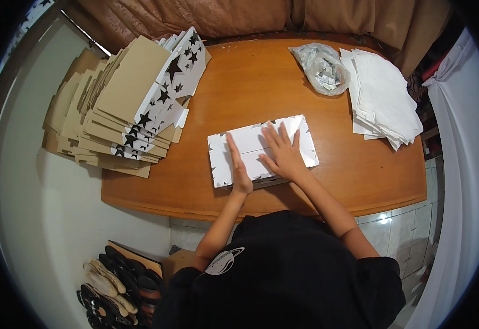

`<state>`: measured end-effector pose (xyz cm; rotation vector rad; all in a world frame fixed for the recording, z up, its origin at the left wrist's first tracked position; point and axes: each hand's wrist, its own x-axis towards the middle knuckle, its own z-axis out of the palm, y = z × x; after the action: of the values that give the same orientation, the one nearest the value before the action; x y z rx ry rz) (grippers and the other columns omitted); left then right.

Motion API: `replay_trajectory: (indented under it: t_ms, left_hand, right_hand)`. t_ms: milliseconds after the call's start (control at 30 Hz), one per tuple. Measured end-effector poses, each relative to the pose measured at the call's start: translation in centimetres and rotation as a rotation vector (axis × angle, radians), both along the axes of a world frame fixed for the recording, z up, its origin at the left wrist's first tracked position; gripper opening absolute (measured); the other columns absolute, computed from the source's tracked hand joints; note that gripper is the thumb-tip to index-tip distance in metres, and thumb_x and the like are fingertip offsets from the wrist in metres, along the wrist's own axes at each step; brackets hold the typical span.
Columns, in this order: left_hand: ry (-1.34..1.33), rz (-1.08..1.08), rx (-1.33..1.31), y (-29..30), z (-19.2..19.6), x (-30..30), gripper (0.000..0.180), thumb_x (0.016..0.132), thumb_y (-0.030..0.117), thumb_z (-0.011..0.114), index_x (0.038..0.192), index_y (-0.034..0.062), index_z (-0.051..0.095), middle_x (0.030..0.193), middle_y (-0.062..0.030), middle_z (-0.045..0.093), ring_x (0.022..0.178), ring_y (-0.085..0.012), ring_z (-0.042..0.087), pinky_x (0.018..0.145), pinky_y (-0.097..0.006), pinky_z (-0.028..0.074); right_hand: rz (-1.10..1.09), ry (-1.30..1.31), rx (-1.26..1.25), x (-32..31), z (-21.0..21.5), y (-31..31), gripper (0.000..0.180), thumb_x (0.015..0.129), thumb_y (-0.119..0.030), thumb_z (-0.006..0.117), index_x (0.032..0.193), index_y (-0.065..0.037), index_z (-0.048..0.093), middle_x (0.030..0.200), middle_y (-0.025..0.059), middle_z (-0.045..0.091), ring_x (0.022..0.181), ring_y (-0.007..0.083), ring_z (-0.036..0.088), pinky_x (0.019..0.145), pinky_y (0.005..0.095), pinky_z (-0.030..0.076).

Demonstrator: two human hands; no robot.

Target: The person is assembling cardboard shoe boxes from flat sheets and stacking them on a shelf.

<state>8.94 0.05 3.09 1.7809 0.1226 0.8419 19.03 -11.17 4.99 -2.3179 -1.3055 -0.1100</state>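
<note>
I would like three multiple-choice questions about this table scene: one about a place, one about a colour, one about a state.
1. Where does the stack of cardboard sheets lie?
A. left edge of the table
B. on the floor
C. under the plastic bag

2. What colour are the stars on the white sheets?
A. red
B. black
C. gold

3. How does the right hand rest?
A. in a fist
B. holding a pen
C. flat, fingers spread

Answers:
1 A: the stack of cardboard sheets overhangs the table at the left.
2 B: the stars are black.
3 C: the right hand presses flat on the white sheet.
</note>
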Motion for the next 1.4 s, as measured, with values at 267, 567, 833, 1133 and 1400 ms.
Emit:
replay_trajectory:
  t_ms: [267, 567, 833, 1133, 1400]
  left_hand:
    - [0.399, 0.018, 0.275, -0.4, 0.8, -0.3, 0.087, 0.078, 0.042, 0.064, 0.141, 0.0013, 0.02, 0.147, -0.0243, 0.01, 0.135, -0.0416, 0.009, 0.106, -0.056, 0.006]
    - [0.325, -0.512, 1.024, 0.3, 6.1, 9.9, 0.115, 0.038, 0.075, 0.07, 0.133, 0.0172, 0.041, 0.147, -0.0211, 0.01, 0.135, -0.0414, 0.013, 0.099, -0.067, 0.014]
    - [0.417, -0.891, 1.182, -2.2, 3.5, 14.7, 0.084, 0.042, 0.068, 0.073, 0.102, 0.0115, 0.058, 0.147, -0.015, 0.018, 0.134, -0.0358, 0.021, 0.093, -0.073, 0.009]
    - [-0.06, -0.231, 0.997, -0.9, 14.1, 14.2, 0.071, 0.041, 0.058, 0.076, 0.094, 0.0143, 0.059, 0.122, -0.0033, 0.051, 0.114, -0.0276, 0.043, 0.093, -0.056, 0.018]
    - [-0.548, 0.24, 0.545, 0.5, 11.1, 6.6, 0.091, 0.055, 0.082, 0.056, 0.105, 0.0063, 0.052, 0.129, -0.0215, 0.028, 0.124, -0.0335, 0.028, 0.097, -0.049, 0.03]
  right_hand:
    - [-0.509, -0.008, -0.3, 8.3, 0.0, -5.3, 0.054, 0.091, -0.05, 0.034, 0.138, -0.024, 0.034, 0.147, 0.0114, 0.021, 0.135, 0.036, 0.016, 0.096, 0.0716, -0.004]
    - [-0.452, 0.208, 0.112, 2.0, -1.7, -12.6, 0.043, 0.091, -0.032, 0.047, 0.129, -0.012, 0.045, 0.138, 0.0145, 0.036, 0.13, 0.0379, 0.027, 0.099, 0.0668, -0.003]
    - [-0.571, 0.272, 0.186, 0.3, -2.4, -14.6, 0.04, 0.091, -0.031, 0.046, 0.128, -0.013, 0.046, 0.138, 0.0128, 0.037, 0.129, 0.0354, 0.03, 0.102, 0.0638, -0.002]
    - [-0.479, 0.271, 0.357, 1.4, 0.2, -13.2, 0.052, 0.088, -0.033, 0.053, 0.133, -0.012, 0.038, 0.141, 0.0121, 0.032, 0.131, 0.0309, 0.028, 0.102, 0.0627, 0.0]
    - [-0.184, -0.018, 0.479, 2.5, 4.0, -8.7, 0.112, 0.06, -0.046, 0.075, 0.142, -0.003, 0.01, 0.146, 0.0222, 0.013, 0.136, 0.0381, 0.012, 0.102, 0.0631, 0.001]
